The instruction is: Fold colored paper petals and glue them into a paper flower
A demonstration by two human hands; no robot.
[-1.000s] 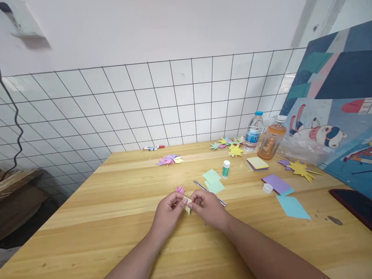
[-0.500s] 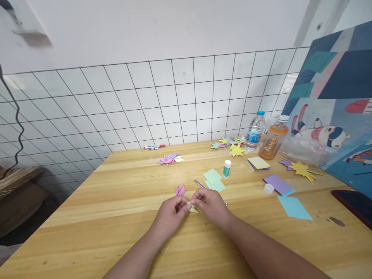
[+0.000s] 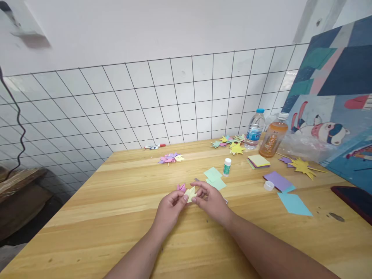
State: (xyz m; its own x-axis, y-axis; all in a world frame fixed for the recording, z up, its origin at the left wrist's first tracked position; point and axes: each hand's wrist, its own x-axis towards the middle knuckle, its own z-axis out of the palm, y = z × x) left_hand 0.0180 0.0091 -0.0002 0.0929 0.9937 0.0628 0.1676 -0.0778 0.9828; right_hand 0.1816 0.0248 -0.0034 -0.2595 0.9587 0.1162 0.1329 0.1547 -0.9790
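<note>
Between my two hands is a small pale yellow folded paper piece (image 3: pixel 190 193) with pointed tips turned upward. My left hand (image 3: pixel 171 207) pinches its left side between thumb and fingers. My right hand (image 3: pixel 212 201) has its thumb at the right side of the piece, with the index finger raised above it. Just behind lies a pink folded paper piece (image 3: pixel 181 187), partly covered by the left fingers. A craft knife (image 3: pixel 226 200) lies mostly hidden beneath my right hand. Light green paper squares (image 3: pixel 213 174) rest beyond that hand.
A glue stick (image 3: pixel 227 167) stands behind the squares, its cap (image 3: pixel 269 186) farther right. Purple paper (image 3: pixel 279 181), a blue sheet (image 3: pixel 294 204) and a paper stack (image 3: pixel 258 161) lie right. Two bottles (image 3: pixel 273 139) stand behind. Folded paper flowers (image 3: pixel 171 158) and markers (image 3: pixel 155 146) lie farther back.
The yellow paper piece has been raised and turned so its points face up. My right index finger has lifted off it and straightened.
</note>
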